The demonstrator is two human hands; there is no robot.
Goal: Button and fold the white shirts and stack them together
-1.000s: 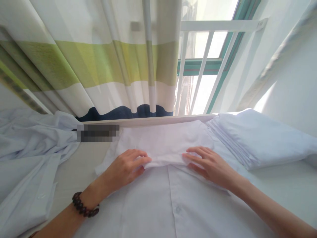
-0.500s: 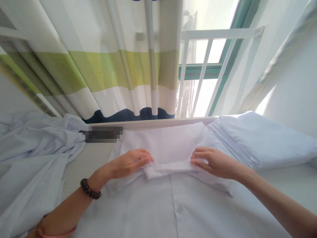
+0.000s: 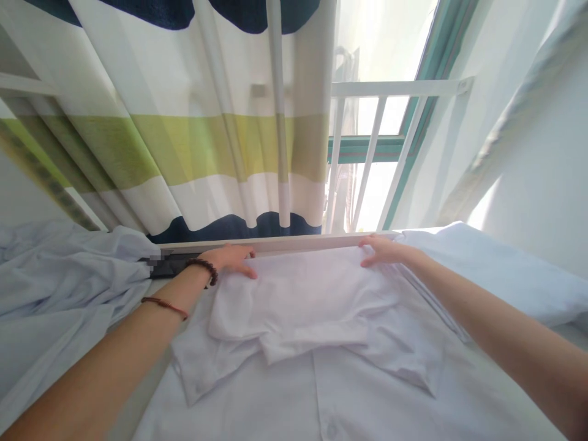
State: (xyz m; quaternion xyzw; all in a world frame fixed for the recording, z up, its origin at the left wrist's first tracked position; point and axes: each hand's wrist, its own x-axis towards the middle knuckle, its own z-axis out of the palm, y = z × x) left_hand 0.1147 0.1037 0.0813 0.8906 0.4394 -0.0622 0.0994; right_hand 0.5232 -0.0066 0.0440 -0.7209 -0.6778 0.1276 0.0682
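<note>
Big striped curtain [image 3: 193,147] hanging across the back, white railing [image 3: 402,89] to its right. Below, the white shirt [image 3: 275,392] lies front and centre, a folded white layer [image 3: 298,300] across its far part. Crumpled white cloth [image 3: 68,269] at the left, folded white cloth [image 3: 496,269] at the right. And the hands: left hand [image 3: 232,258] at the layer's far left corner, right hand [image 3: 381,250] at its far right, thumb and fingers apart on both; grip on the fabric, can't tell. Dark object [image 3: 172,265], partly blurred, beside the left wrist, which wears a beaded bracelet [image 3: 204,267] and a thin red band [image 3: 165,304].
</note>
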